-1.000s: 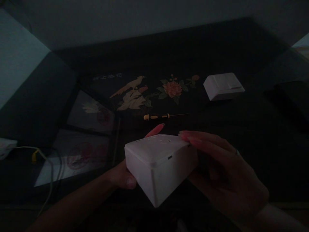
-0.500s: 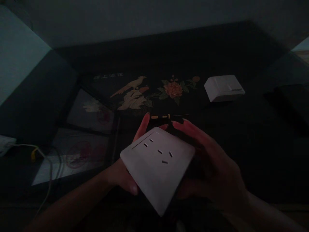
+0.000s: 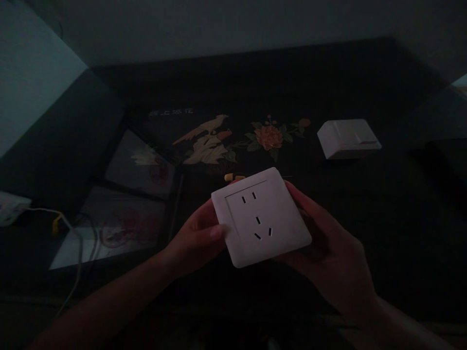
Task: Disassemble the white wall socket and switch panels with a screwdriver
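Observation:
A white square wall socket (image 3: 280, 209) with several dark slots is held up above the dark table, its face turned towards me and slightly tilted. My left hand (image 3: 199, 238) is closed on its left edge, the thumb at the front rim and the fingers behind. On the other side my right hand (image 3: 332, 248) grips the right edge, with most of its fingers hidden behind the plate. Just beyond the socket lies a screwdriver (image 3: 228, 177) with a yellow handle, mostly covered by the plate.
A second white box-shaped fitting (image 3: 350, 138) rests at the back right of the dark glossy table (image 3: 219, 87). Bird and flower pictures (image 3: 269, 137) decorate the tabletop. At the left, a white power strip (image 3: 12, 208) has a pale cable (image 3: 80, 248) trailing forward.
The socket has turned in my hands, bringing its slots more upright, and has moved up and to the right. It now covers much of the screwdriver. My left thumb has moved onto its rim.

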A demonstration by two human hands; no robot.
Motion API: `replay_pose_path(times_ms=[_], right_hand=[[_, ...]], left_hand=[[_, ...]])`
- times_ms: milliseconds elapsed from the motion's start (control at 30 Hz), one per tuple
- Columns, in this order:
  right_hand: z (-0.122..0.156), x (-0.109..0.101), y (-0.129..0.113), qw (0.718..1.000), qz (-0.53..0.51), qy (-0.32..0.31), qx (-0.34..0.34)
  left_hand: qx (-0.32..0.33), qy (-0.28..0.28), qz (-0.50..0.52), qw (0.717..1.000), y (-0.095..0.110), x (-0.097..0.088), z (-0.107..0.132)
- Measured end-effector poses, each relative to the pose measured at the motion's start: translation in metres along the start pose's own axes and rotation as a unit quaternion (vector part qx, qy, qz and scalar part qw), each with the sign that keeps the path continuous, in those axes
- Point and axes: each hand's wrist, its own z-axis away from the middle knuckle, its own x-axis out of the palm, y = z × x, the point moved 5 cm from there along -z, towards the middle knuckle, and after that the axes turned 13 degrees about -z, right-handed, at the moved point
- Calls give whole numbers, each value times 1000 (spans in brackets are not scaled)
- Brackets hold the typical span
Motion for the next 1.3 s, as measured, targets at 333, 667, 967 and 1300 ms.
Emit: replay_pose_path(times_ms=[333,667,967,1300], right_hand=[[-1,11,14,985,-109,-55,120],[-8,10,5,991,-48,-67,102],[-5,8,9,993,-14,-68,97],[0,21,12,965,205,-161,-37]], left_hand=[[-42,121,-34,991,-7,-18,1],[-9,49,-158,986,-8,-11,13],[-7,50,-139,989,-6,-9,8],[-3,93,-107,990,-7,-12,0]])
